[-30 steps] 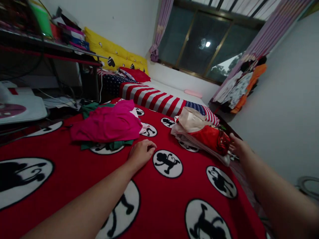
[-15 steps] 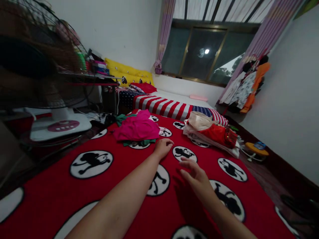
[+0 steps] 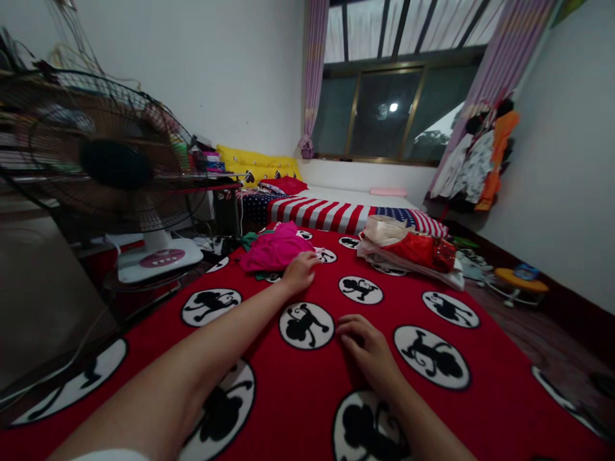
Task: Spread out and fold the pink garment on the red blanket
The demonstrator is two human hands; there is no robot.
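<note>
Pink cloth (image 3: 271, 250), heaped far left on red blanket (image 3: 288, 397); likely light, limp, best gathered from both sides. Left hand (image 3: 298, 274) beside it, right hand (image 3: 368, 342) nearer; both loosely spread, apparently empty.

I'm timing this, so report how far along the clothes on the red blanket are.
The cream and red clothes look done, stacked at right. Nothing is clearly in hand: the left hand is by the pink garment; the right hand looks empty. Apparently left: that garment and the green cloth, loosely heaped.
</note>
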